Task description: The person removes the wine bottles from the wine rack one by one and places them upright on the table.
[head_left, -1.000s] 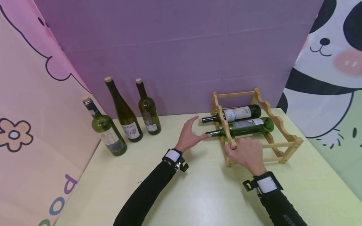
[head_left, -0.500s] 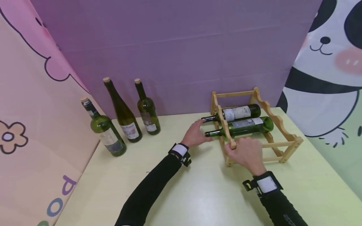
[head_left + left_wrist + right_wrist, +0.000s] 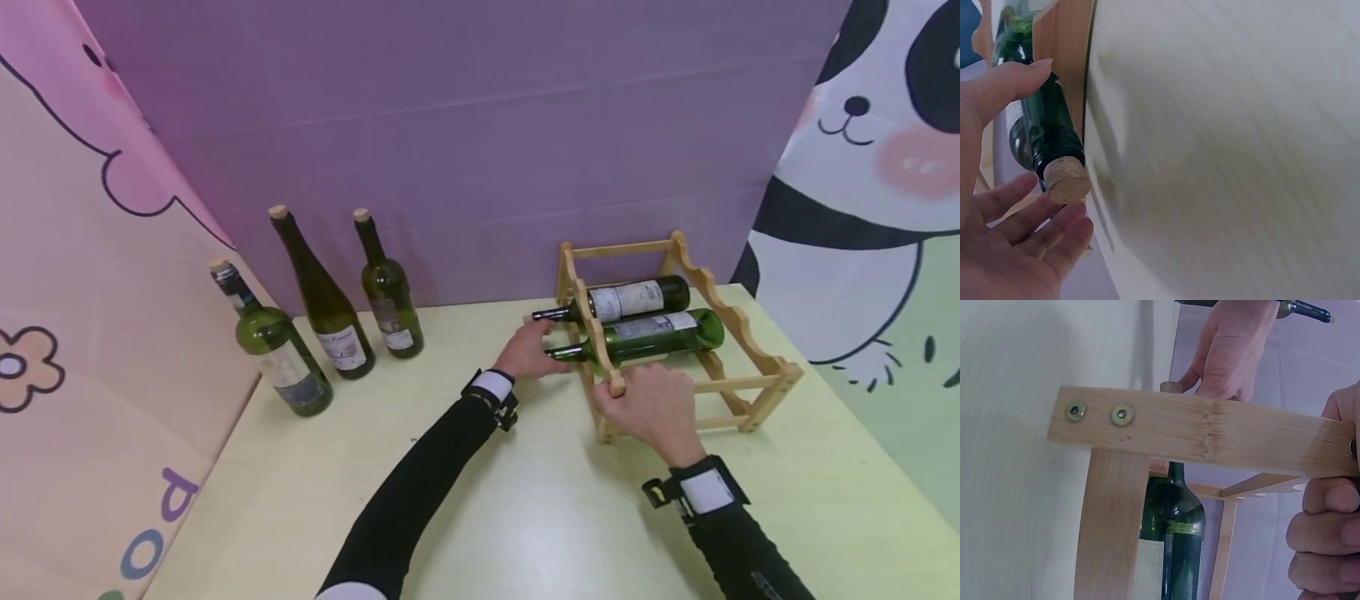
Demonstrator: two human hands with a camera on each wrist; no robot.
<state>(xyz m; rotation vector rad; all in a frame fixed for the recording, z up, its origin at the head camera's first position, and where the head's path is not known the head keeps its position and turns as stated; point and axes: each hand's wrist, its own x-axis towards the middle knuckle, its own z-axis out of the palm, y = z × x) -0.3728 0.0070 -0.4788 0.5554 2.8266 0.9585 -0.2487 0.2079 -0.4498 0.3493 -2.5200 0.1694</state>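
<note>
A wooden wine rack (image 3: 738, 385) holds two green glass bottles lying on their sides, necks pointing left. My right hand (image 3: 654, 410) grips the rack's near left corner; in the right wrist view its fingers (image 3: 1322, 534) curl round the wooden bar. My left hand (image 3: 528, 350) is at the neck of the nearer bottle (image 3: 652, 335). In the left wrist view the thumb (image 3: 1013, 84) lies across the neck side, and the spread, slightly bent fingers are beside the cork (image 3: 1067, 180). Whether they touch the cork is unclear. The farther bottle (image 3: 628, 301) lies behind it.
Three corked bottles stand upright at the left: a light green one (image 3: 283, 354), a tall slim one (image 3: 330, 312) and a shorter one (image 3: 390, 300). They and the rack share a pale table (image 3: 480, 517). A purple backdrop (image 3: 465, 167) rises behind.
My left hand has moved right and slightly away from me, in behind the nearer bottle's neck. The right hand keeps its hold on the rack; the bottles stay in place.
</note>
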